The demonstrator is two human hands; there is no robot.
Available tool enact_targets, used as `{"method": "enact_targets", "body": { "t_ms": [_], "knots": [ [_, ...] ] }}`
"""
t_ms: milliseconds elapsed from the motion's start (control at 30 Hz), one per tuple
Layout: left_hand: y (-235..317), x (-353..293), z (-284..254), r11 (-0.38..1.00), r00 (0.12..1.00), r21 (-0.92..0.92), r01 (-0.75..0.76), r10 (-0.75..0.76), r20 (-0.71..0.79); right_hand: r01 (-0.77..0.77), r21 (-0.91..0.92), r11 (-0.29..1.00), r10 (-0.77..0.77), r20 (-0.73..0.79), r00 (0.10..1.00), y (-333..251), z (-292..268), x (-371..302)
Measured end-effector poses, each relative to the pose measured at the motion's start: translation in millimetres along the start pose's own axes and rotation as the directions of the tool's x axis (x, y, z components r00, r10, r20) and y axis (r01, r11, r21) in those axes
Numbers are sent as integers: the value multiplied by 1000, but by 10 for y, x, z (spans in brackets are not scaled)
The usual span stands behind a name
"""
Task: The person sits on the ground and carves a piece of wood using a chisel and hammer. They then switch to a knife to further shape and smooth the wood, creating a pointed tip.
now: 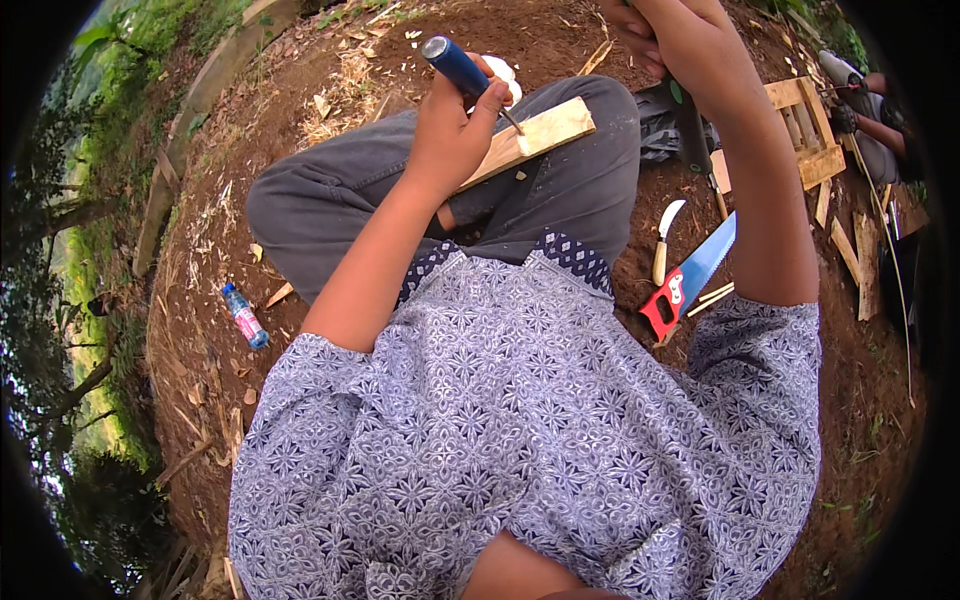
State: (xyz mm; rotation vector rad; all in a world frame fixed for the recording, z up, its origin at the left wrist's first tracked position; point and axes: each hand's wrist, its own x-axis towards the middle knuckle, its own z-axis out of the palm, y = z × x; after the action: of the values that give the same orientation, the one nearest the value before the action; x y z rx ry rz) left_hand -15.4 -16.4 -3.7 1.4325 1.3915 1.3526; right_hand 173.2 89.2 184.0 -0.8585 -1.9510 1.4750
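My left hand (450, 125) is closed round the blue handle of a chisel (458, 68). The chisel leans, and its thin metal shank reaches down to a pale wooden block (545, 132) lying across my crossed legs. Beneath the left wrist, part of the block is hidden. My right hand (690, 45) is raised at the top edge, above and right of the block. Its fingers are curled, but the picture's edge cuts off what they grip.
On the soil to my right lie a red-handled saw (665, 305), a curved knife (661, 255) and a dark bar-shaped object (690, 130). Farther right is a wooden frame (822, 130), near another person's legs (880, 135). Left lies a small bottle (244, 315).
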Motion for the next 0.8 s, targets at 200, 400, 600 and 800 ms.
{"method": "enact_targets", "body": {
  "t_ms": [200, 400, 600, 800],
  "knots": [
    [-15, -1, 27, 999, 997, -2, 54, -54, -50, 398, -613, 683, -33, 519, 854, -322, 130, 276],
    [-58, -15, 10, 1000, 1000, -8, -3, 3, 1, 396, -560, 728, -119, 465, 877, -442, 313, 278],
    [-248, -217, -121, 775, 913, -600, 199, -369, -174, 90, -434, 896, 74, 347, 935, -363, 221, 152],
    [-665, -445, 17, 294, 716, -949, 112, -686, -128, -224, 289, 931, 275, -153, 949, 854, 122, -477]
  ]
}}
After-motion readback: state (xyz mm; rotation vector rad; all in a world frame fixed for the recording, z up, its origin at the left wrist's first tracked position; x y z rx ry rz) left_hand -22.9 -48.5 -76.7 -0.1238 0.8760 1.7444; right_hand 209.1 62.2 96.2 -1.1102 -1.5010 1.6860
